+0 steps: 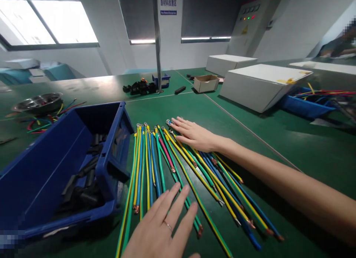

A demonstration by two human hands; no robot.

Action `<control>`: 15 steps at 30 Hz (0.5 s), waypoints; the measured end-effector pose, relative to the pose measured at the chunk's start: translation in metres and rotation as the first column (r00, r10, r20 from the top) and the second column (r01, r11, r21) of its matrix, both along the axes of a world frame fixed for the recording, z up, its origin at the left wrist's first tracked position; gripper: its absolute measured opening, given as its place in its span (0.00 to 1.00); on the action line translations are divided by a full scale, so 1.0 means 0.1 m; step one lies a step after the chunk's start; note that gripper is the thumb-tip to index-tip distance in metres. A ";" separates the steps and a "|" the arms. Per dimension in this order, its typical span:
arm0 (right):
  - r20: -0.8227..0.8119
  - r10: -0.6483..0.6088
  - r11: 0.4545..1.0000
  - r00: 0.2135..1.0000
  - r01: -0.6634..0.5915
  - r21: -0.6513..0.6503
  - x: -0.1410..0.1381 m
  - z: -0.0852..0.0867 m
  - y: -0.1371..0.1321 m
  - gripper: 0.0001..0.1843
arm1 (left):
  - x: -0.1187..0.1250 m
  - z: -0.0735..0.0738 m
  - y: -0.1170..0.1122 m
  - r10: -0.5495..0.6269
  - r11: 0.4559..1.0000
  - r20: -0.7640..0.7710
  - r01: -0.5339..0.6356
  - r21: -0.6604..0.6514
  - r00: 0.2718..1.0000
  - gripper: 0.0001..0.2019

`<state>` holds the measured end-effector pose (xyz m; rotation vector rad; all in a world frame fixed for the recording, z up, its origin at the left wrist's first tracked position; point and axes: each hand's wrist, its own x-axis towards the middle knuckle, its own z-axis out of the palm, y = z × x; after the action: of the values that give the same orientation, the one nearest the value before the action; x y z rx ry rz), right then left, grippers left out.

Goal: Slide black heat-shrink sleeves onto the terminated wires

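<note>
The blue bin (41, 161) runs off my view's left edge, and the black parts (83, 195) inside it blur too much for me to identify. Right of the bin, the left hand (164, 226), cut by the bottom edge, hides stretches of the cables (160, 165); farther right, the right hand (196, 135) covers more. Beyond the bin, the wall sign (168, 3) has a lower line too small to read.

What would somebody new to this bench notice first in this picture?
Probably the yellow, green, blue and red cables fanned across the green table, with the open right hand over some far ends. The left hand, wearing a ring, spreads over the near side. Then the big blue bin at left, with black pieces inside.
</note>
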<state>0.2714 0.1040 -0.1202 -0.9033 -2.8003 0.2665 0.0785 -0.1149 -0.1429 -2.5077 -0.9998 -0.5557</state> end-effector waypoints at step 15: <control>-0.018 -0.005 0.997 1.000 0.007 0.081 -0.43 -0.05 -0.19 0.44 | -0.15 0.32 -0.12 0.104 0.994 -0.058 -0.105 -0.022 0.993 0.25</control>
<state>0.2283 0.0847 -0.1250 -0.8866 -2.7696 0.1577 0.0636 -0.1266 -0.1112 -2.4618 -1.1154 -0.4403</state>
